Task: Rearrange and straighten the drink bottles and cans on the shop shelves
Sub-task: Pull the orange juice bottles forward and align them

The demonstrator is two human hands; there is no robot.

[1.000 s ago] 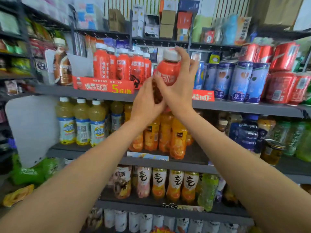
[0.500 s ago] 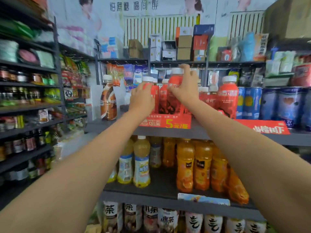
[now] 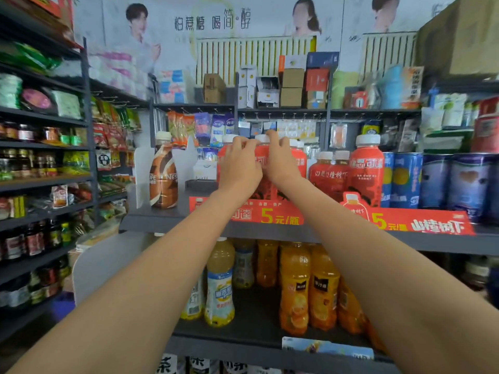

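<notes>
Red drink bottles with white caps stand in a group on the upper grey shelf [image 3: 162, 221]. My left hand [image 3: 239, 168] and my right hand [image 3: 280, 164] both rest on the front red bottle [image 3: 260, 160] of that group, fingers curled round its neck just under the cap. The bottle stands upright on the shelf among its neighbours. More red bottles [image 3: 366, 168] stand to the right. A brown coffee bottle [image 3: 163, 174] stands alone to the left of the hands.
Blue cans [image 3: 405, 179] fill the upper shelf's right end. Orange juice bottles [image 3: 295, 287] and pale yellow bottles [image 3: 220, 282] stand on the shelf below. Red price strips [image 3: 278, 215] run along the shelf edge. A side rack of jars [image 3: 32, 163] stands at the left.
A second ago both hands held a red bottle up in front of the shelves. It now stands in the group on the upper shelf, hands still on it; the view has lifted and shifted left.
</notes>
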